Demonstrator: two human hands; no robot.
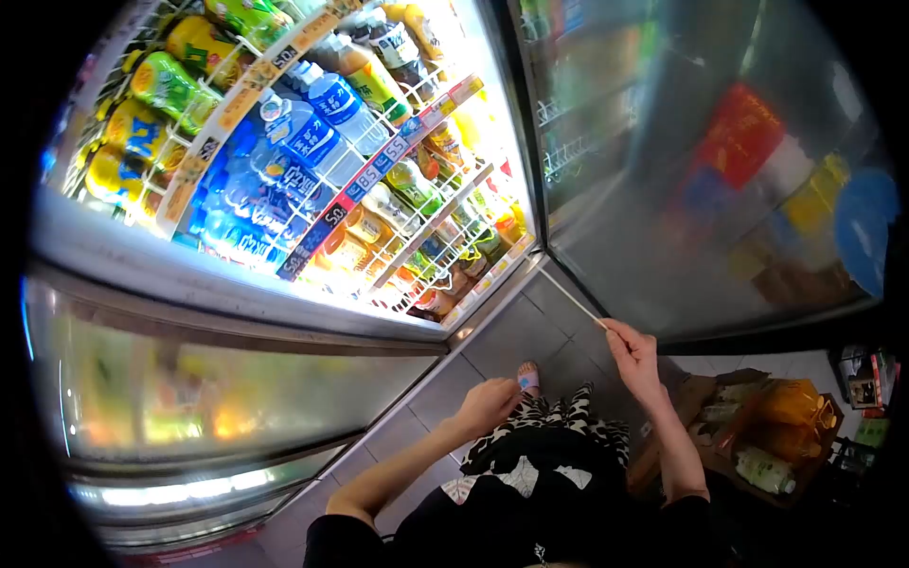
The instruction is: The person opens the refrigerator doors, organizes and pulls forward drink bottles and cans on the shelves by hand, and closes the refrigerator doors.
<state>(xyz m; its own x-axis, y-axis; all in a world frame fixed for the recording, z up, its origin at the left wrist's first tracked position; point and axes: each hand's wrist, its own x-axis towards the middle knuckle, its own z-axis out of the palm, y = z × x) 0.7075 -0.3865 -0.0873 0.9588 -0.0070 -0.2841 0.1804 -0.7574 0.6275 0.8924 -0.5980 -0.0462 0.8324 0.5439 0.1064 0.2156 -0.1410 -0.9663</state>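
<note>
A thin pale stick [573,296] is held in my right hand [632,358], its fingers closed around the near end. Its far end reaches the bottom corner of the open drinks fridge [497,295], by the door's hinge side. My left hand [488,405] hangs above my patterned trousers, fingers curled, and whatever is inside them is hidden. Bottled drinks fill the lit wire shelves, among them blue-labelled water bottles [312,137] and green-labelled bottles [175,92].
The glass fridge door [653,218] stands open at the right. Another glass door [237,388] is at the left. Cardboard boxes with bottles [767,469] and orange jugs [791,407] stand at the lower right. My sandalled foot [528,377] rests on grey floor tiles [445,388].
</note>
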